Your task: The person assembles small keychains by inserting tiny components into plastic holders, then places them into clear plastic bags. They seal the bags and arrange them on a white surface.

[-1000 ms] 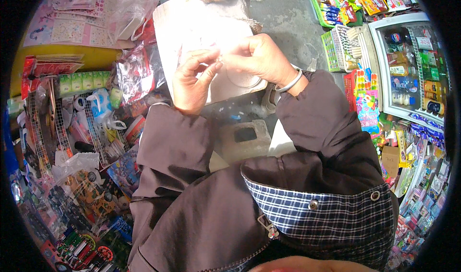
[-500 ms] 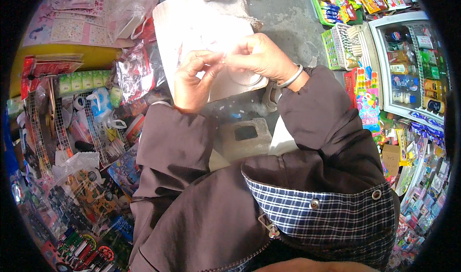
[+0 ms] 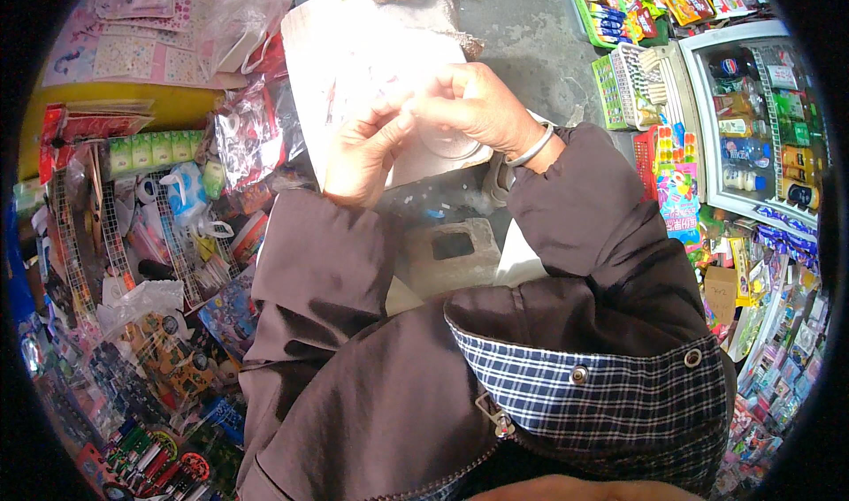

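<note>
Over a glaring white board (image 3: 309, 68), my two hands meet with their fingertips together. My left hand (image 3: 361, 152) is closed in a pinch, thumb pointing up toward the other hand. From the right, my right hand (image 3: 482, 103) pinches at the same spot, a silver bangle (image 3: 534, 147) round its wrist. Whatever lies between the fingertips is washed out by bright sunlight and too small to name. Just under my right hand, a round, pale outline (image 3: 455, 145) shows on the board. A crumpled greyish cloth (image 3: 424, 1) lies at the board's far end.
Packaged goods on wire racks (image 3: 172, 236) crowd the left, below a yellow ledge (image 3: 106, 107) with sticker sheets. To the right stand a white basket (image 3: 630, 85), a green snack basket (image 3: 591, 15) and a glass-fronted drinks case (image 3: 699, 130). A pale block with a hole (image 3: 469, 271) sits below the board.
Both hands stay over the board, fingertips together. The left hand has turned slightly and its fingers have moved further into the glare. The right hand has shifted only a little.
</note>
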Demonstrator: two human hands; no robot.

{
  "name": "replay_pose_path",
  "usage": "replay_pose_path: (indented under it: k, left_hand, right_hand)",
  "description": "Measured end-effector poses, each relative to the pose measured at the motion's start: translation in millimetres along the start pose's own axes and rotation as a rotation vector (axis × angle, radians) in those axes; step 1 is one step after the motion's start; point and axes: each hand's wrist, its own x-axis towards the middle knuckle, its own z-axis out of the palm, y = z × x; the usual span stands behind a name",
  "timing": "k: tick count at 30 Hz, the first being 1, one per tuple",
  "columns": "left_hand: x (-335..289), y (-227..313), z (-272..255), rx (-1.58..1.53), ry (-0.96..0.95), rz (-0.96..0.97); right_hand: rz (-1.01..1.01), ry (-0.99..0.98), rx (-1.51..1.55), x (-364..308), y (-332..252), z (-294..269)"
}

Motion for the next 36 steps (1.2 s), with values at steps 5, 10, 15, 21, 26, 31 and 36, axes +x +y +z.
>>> replay_pose_path:
  k: [5,10,15,21,26,31,36]
  left_hand:
    - [2,-1,-3,-0.073,-0.038,-0.048]
    - [4,-4,-7,-0.154,-0.043,-0.059]
    - [3,-2,-7,-0.195,-0.015,-0.125]
    - [-2,6,-12,-0.022,-0.046,-0.217]
    - [-2,5,-8,0.031,0.005,-0.150]
    - [-3,4,5,0.049,0.119,-0.028]
    - [-4,1,16,0.249,0.123,0.220]
  right_hand:
    - [0.053,-0.003,-0.035,0,-1,-1]
    - [-0.005,0.027,-0.003,-1,-6,3]
    - [-0.176,0.083,-0.414,-3,-11,3]
    - [-0.230,-0.021,-0.278,1,-5,-5]
    - [-0.244,-0.020,-0.332,7,5,-6]
    - [-0.093,0.073,-0.123,4,8,2]
    - [-0.169,0.123,-0.033,4,0,6]
